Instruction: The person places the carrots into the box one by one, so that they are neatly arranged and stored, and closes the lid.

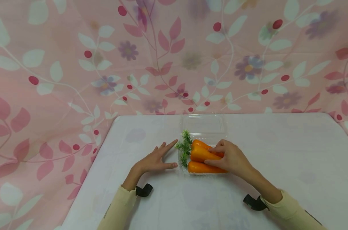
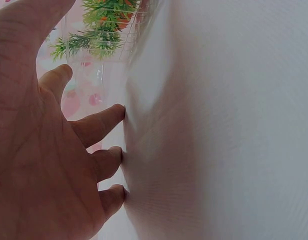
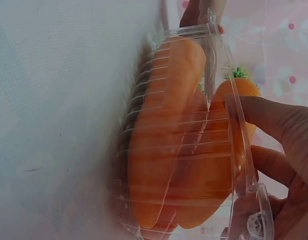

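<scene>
Three orange carrots lie side by side in a clear plastic clamshell box [image 3: 189, 32]. Their green leafy tops [image 1: 184, 147] stick out at its left end. My right hand [image 1: 234, 158] reaches over the right end, thumb and fingers pinching the middle carrot [image 1: 200, 154]. In front of it lies another carrot [image 1: 205, 167], and behind it is the back carrot [image 1: 199, 143], partly covered. My left hand [image 1: 156, 160] is spread beside the box's left end, holding nothing. In the left wrist view, several fingertips of that hand rest on the white tabletop.
The box's clear lid [image 1: 203, 124] lies folded open towards the back of the white-covered table [image 1: 292, 150]. A pink floral cloth [image 1: 168, 64] hangs just behind the table's far edge. Black wrist mounts [image 1: 256, 203] sit at both sleeves.
</scene>
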Motion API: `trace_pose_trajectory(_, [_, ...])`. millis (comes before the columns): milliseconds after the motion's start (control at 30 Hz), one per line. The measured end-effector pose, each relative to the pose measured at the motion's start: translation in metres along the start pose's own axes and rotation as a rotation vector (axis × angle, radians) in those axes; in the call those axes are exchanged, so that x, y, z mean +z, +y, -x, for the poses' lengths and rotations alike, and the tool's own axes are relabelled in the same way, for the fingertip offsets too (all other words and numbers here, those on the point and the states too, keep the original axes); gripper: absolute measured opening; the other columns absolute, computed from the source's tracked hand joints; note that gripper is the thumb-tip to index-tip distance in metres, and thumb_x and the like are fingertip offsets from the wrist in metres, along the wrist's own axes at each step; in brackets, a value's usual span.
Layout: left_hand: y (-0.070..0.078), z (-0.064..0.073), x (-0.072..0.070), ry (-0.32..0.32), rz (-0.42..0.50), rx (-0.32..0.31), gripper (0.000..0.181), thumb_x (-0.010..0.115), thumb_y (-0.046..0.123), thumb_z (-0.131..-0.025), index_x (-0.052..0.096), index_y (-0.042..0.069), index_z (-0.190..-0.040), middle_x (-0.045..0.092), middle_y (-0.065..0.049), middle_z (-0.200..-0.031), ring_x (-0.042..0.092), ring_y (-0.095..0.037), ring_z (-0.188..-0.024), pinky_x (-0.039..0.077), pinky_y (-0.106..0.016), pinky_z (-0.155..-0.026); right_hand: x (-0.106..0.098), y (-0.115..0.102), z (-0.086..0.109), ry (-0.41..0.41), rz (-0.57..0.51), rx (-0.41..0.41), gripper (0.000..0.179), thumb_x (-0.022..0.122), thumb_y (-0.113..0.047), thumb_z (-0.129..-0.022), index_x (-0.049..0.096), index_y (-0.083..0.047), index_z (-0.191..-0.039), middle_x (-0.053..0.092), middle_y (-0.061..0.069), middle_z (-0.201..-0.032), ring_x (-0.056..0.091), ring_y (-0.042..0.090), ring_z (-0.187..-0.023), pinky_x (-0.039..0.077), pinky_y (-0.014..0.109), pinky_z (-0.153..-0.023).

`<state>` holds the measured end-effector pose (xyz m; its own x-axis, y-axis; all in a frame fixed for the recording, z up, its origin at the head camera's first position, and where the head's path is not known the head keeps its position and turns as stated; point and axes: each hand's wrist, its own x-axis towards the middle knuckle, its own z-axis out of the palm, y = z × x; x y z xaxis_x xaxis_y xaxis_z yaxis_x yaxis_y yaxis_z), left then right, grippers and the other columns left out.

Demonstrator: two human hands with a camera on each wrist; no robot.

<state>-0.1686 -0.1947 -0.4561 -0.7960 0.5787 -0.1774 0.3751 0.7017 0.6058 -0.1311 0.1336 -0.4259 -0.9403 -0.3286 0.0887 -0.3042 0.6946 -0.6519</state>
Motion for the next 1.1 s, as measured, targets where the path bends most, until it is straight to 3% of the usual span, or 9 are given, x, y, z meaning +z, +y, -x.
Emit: trace_pose_trajectory(1100, [0.0001, -0.0005, -0.0004, 0.001, 0.010, -0.002, 0.096, 0.066, 0.062, -0.086, 0.013, 0.033, -0.160, 0.018, 0.006, -0.162, 0.006, -0.034, -0.149, 0.000, -0.060, -0.115, -0.0009, -0.0008, 0.0027, -0.082, 0.069, -0.075, 0.044, 0.086, -0.041, -0.074, 0.078, -0.015, -0.109, 0.051, -0.006, -0.087, 0.044, 0.014, -0.078, 0.040, 0.029, -0.065])
